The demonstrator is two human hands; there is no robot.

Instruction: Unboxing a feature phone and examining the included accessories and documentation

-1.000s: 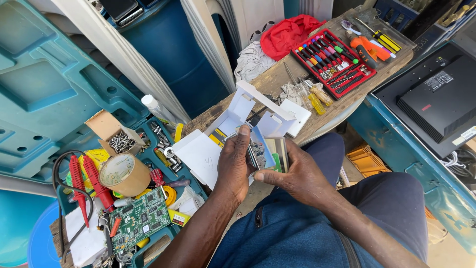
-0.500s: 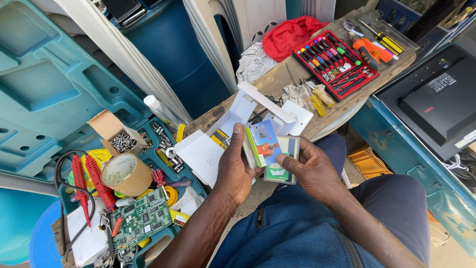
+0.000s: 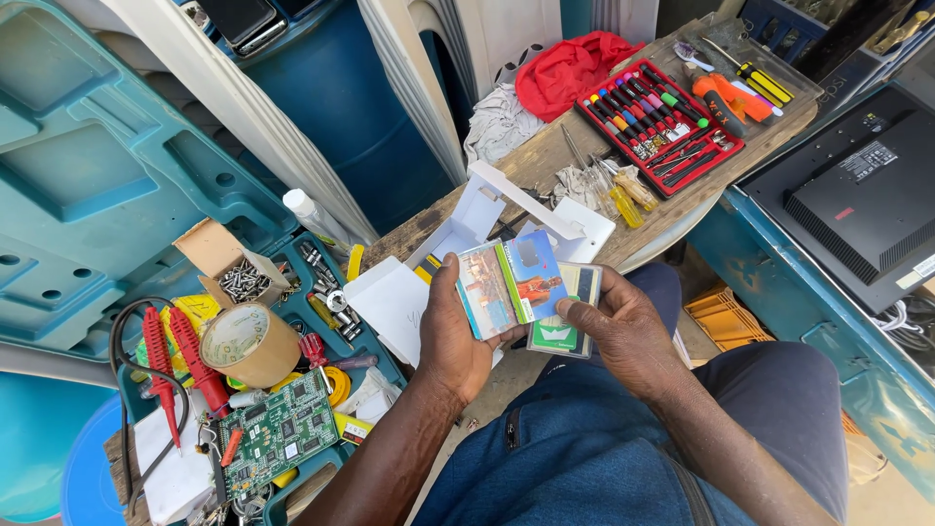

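Blue-green cards (image 3: 511, 287), red screwdriver case (image 3: 662, 112), green circuit board (image 3: 282, 433)

two printed cards (image 3: 511, 287) are sitting fanned in the left hand (image 3: 458, 341), blue, green and orange. a green-and-white packet (image 3: 563, 317) is lying under them against the right hand (image 3: 623, 336). an open white box (image 3: 492, 219) is standing on the bench (image 3: 545, 156) edge just behind. a small open cardboard box (image 3: 229, 263) is sitting left. a dark flat screen (image 3: 862, 200), back up with a white label (image 3: 869, 159), is lying far right.
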